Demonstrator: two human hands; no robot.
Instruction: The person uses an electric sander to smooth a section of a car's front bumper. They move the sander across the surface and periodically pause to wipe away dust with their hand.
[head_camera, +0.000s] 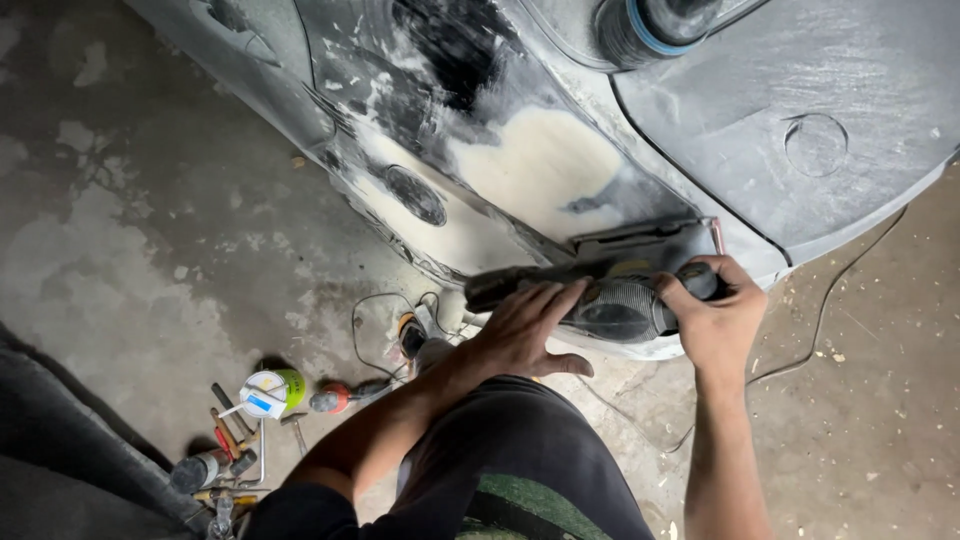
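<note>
A car body repair workshop: just above the right hand (715, 315) a sanded grey car panel (700, 110) shows pale filler patches (540, 160), while well left of the left hand (520, 330) hand tools (225, 440) lie scattered on a dusty, stained concrete floor (150, 230)

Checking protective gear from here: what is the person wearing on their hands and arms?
Nothing: the left hand and right hand are bare, without gloves, rings or a watch. Both forearms are uncovered as far as the frame shows; no sleeves are visible.
</note>
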